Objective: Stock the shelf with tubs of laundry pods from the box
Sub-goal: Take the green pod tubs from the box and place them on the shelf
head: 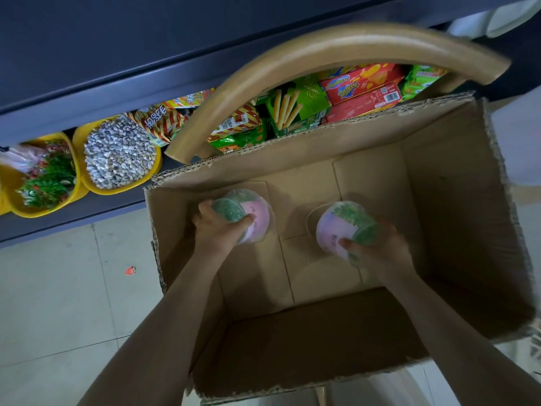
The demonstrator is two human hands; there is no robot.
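An open cardboard box fills the middle of the head view, and both my arms reach down into it. My left hand grips a clear tub of laundry pods with a pink label and green pods, at the box's left. My right hand grips a second tub of the same kind near the middle of the box floor. Both tubs lie tilted on their sides. The rest of the box floor is bare cardboard.
A dark shelf unit runs across the top. Its low shelf holds yellow bins of seeds and mixed goods, plus snack packs. A curved wooden chair back rises behind the box. Pale floor tiles lie at left.
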